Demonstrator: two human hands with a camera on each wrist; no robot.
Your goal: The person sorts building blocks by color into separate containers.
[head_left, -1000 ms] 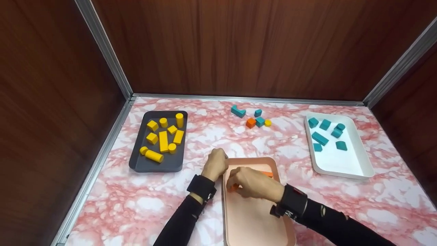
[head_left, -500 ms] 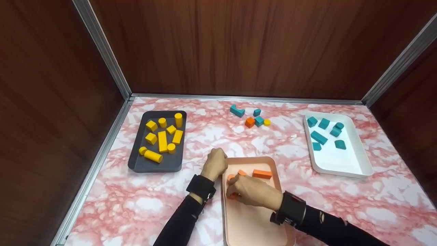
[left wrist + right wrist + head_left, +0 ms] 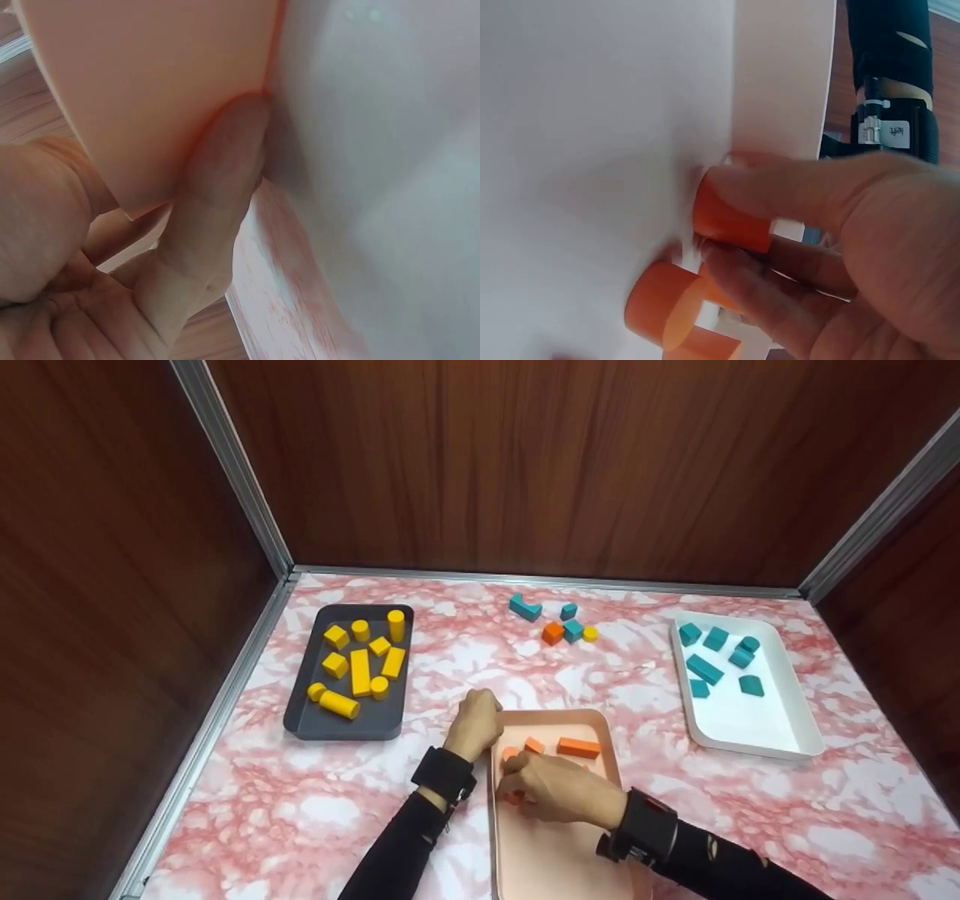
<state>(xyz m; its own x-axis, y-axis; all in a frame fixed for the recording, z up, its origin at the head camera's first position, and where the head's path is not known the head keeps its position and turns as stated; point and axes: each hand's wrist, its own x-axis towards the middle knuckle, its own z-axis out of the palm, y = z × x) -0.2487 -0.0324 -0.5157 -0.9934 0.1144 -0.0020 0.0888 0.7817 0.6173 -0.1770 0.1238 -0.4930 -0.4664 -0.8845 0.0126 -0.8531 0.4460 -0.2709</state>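
My left hand point(image 3: 475, 725) grips the wall of the peach tray point(image 3: 562, 862) at its far left corner. The left wrist view shows thumb and fingers on either side of the tray wall. Inside the tray, beside its left wall, my right hand point(image 3: 562, 790) pinches a rounded orange block point(image 3: 731, 214) between thumb and fingers. Its full shape is partly covered by the thumb. Close to those fingers lies an orange cylinder point(image 3: 656, 304). A long orange block point(image 3: 578, 748) and a smaller orange block point(image 3: 534, 745) lie at the tray's far end.
A dark grey tray point(image 3: 300, 721) with several yellow blocks stands at the left. At the right is a white tray point(image 3: 757, 727) with several teal blocks. Behind the peach tray lie an orange cube point(image 3: 553, 633), a yellow disc point(image 3: 590, 634) and teal blocks point(image 3: 525, 607).
My right hand has shifted a little toward the near side along the tray's left wall, uncovering orange blocks at the far end. The left hand keeps its hold on the corner.
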